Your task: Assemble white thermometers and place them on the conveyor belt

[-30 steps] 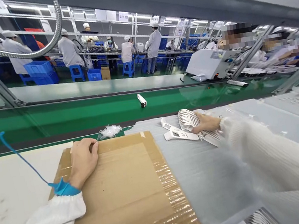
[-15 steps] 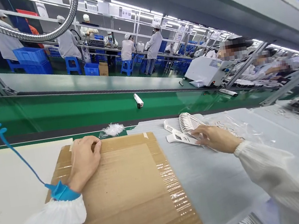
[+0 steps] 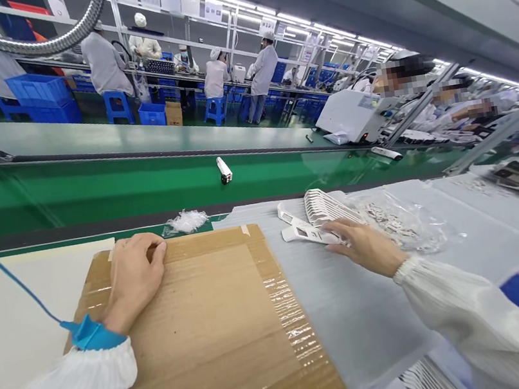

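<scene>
My left hand (image 3: 137, 274) rests on the far left part of a brown cardboard sheet (image 3: 212, 331), its fingers curled inward; what they hold, if anything, is hidden. A blue coiled-cord wrist band (image 3: 95, 333) circles that wrist. To the right, my right hand (image 3: 367, 244) touches white plastic pieces (image 3: 301, 230), with thumb and fingers around the near end of one flat piece. A row of similar slim white parts (image 3: 324, 205) lies just behind. Beside them is a clear bag of small white parts (image 3: 393, 220).
Behind the work surface runs a green conveyor belt (image 3: 142, 189) carrying a white device (image 3: 224, 170). Clear plastic scraps (image 3: 185, 222) lie at the sheet's far edge. A white machine (image 3: 350, 114) stands at back right. People in white coats work beyond.
The view has shifted a little, moving most things left and slightly up. More of the bag of small parts shows beside my right hand. My left hand stays on the cardboard.
</scene>
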`<state>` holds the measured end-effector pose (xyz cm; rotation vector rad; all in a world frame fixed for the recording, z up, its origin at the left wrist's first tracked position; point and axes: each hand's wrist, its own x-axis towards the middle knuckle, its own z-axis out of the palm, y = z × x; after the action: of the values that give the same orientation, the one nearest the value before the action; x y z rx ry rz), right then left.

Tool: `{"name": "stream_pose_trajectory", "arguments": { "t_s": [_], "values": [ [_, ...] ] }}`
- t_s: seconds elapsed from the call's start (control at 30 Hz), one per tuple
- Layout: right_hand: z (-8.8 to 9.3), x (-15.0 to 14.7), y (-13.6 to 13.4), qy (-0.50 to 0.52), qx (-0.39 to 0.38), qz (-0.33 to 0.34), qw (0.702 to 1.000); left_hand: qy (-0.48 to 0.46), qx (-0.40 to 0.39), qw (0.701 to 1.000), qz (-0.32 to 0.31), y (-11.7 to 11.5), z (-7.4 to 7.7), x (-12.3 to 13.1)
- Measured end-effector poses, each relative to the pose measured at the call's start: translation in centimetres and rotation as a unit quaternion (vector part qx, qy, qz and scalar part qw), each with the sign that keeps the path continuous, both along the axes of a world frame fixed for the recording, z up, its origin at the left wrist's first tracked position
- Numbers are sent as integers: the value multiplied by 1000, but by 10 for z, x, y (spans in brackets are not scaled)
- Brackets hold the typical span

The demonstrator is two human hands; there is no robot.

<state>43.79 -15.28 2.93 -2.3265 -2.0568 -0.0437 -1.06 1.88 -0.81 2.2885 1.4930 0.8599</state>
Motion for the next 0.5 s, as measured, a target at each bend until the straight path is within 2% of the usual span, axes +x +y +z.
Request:
{"name": "stream_pose_trajectory", "arguments": {
  "t_s": [0.17, 0.27, 0.4, 0.5],
  "values": [
    [-13, -22, 16, -42, 29, 65, 997, 5, 1, 1000, -5, 0, 1, -1],
    [-16, -29, 23, -78, 33, 64, 994, 1, 4, 1000, -1, 0, 0, -1],
    [-6, -22, 27, -78, 59, 2, 995, -1, 2, 1000, 5, 0, 0, -1],
    [3, -15, 28, 18, 94, -73, 993, 2, 5, 1000, 5, 0, 0, 0]
  ]
}}
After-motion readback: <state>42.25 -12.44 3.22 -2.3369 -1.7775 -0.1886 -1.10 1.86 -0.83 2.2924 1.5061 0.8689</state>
